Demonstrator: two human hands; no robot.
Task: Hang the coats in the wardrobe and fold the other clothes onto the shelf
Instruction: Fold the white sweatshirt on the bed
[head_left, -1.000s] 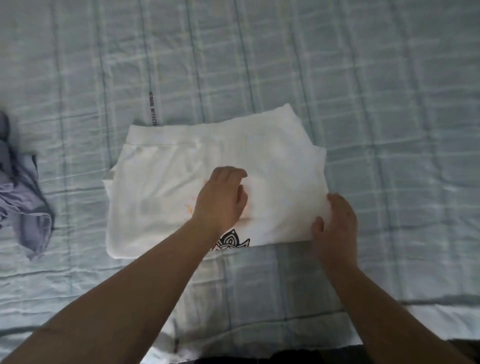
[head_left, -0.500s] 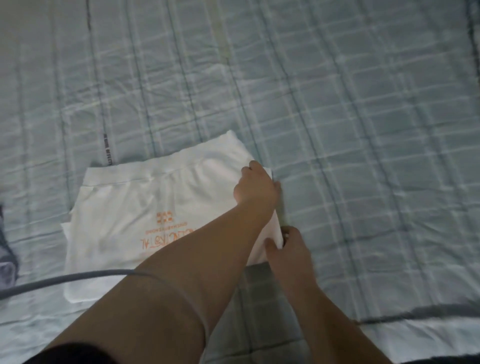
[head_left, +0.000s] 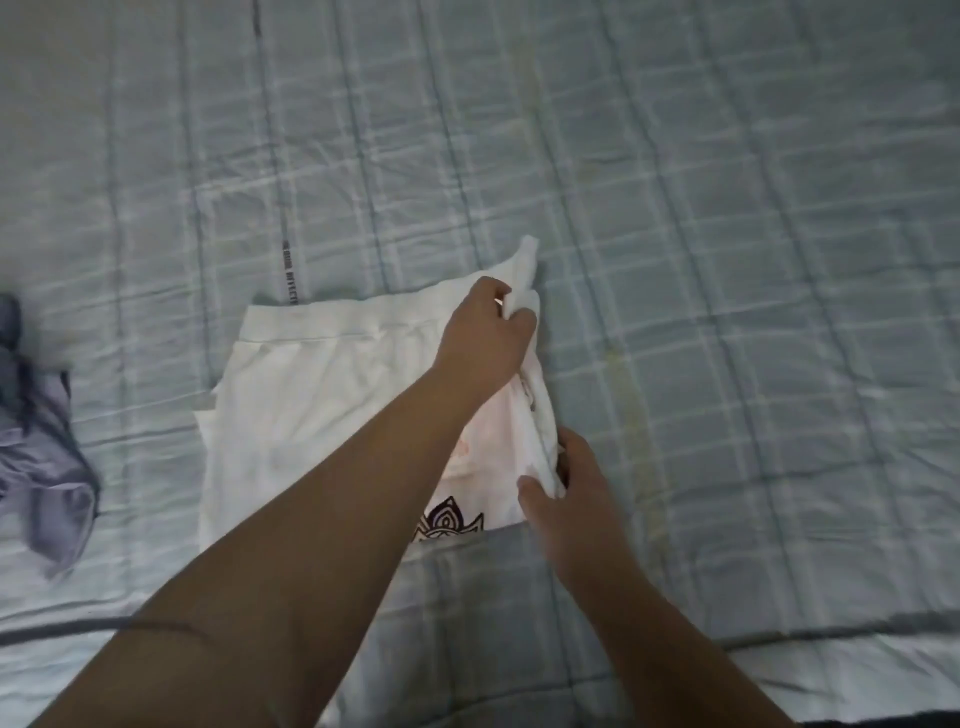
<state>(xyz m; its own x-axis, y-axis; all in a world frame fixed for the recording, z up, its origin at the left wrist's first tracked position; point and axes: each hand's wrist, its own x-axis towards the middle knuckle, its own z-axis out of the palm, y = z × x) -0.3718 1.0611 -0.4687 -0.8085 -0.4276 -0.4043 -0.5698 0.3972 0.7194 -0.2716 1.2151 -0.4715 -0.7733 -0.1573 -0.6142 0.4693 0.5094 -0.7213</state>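
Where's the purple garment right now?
In the head view, the purple garment lies crumpled on the plaid bedcover at the far left edge, left of the white shirt and apart from it.

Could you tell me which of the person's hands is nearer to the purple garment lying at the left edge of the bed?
Left. The left hand grips the white shirt's far right corner; the right hand holds its near right edge, farther from the purple garment.

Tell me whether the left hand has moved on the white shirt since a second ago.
Yes. The left hand went from pressing the middle of the white shirt to its far right corner, which it now pinches and lifts off the bedspread.
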